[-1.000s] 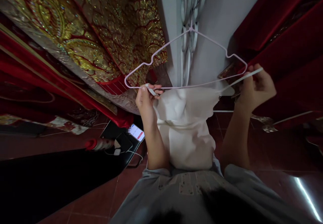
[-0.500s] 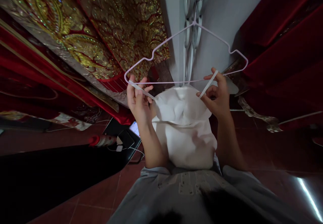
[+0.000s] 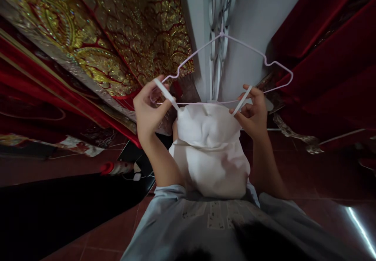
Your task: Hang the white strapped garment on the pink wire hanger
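Observation:
A white garment point(image 3: 210, 151) with two thin straps hangs in front of me, below a pale pink wire hanger point(image 3: 232, 43). My left hand point(image 3: 148, 110) is closed on the left strap point(image 3: 166, 93) and holds it up by the hanger's left end. My right hand point(image 3: 254, 112) pinches the right strap point(image 3: 243, 99) just under the hanger's bottom bar. The hanger's hook hangs on a metal fitting point(image 3: 219, 2) on the white wall.
Red and gold embroidered cloth point(image 3: 117, 33) hangs at the left, dark red velvet drapes point(image 3: 331, 57) at the right. A dark table point(image 3: 67, 206) at lower left carries a red object point(image 3: 113, 168) and a white plug. The floor is red tile.
My right hand came in from the far right with its strap to just under the hanger bar. My left hand rose and shifted left, lifting its strap to the hanger's left end.

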A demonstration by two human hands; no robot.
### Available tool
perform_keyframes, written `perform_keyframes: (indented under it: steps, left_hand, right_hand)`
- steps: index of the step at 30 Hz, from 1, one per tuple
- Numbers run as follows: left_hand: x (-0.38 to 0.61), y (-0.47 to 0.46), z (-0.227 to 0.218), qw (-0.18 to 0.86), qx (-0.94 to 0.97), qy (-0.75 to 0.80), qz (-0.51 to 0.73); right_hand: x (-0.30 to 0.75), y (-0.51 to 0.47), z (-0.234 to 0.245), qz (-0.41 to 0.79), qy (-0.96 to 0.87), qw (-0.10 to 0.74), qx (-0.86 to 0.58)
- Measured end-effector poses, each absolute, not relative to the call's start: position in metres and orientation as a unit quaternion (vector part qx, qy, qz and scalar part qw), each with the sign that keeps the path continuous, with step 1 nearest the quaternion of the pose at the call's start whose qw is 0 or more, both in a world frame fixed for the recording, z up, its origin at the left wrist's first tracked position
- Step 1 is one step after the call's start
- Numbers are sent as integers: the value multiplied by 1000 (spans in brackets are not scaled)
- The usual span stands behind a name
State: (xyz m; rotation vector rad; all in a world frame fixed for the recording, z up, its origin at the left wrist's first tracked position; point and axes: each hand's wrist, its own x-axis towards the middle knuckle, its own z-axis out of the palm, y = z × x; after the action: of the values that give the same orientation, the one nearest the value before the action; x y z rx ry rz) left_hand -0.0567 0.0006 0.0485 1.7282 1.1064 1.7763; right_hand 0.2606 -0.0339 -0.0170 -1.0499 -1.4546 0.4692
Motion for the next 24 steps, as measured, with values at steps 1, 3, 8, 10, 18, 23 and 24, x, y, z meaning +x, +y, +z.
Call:
perform_keyframes:
  steps: [1, 3, 8, 10, 18, 23, 24]
  left_hand:
    - [-53, 3, 59, 223, 643, 396, 617]
    - [-46, 7, 72, 237, 654, 404, 594]
    - [-30, 10, 51, 318, 502, 378, 710]
    - [-21, 7, 29, 347, 399, 354, 771]
    - [19, -15, -6, 421, 347, 302, 781]
    - [7, -13, 8, 402, 361, 298, 787]
    - [4, -11, 10, 396, 360, 306, 787]
  right_hand:
    - [259, -33, -17, 199, -625, 605, -452]
    - [258, -32, -18, 191, -621, 614, -449]
    - [260, -33, -20, 185, -628, 606, -452]
    - [257, -35, -18, 191, -633, 598, -452]
    - [274, -21, -33, 82, -593, 661, -452]
    - [339, 15, -30, -19, -461, 780, -422]
    - [347, 19, -22, -7, -473, 768, -431]
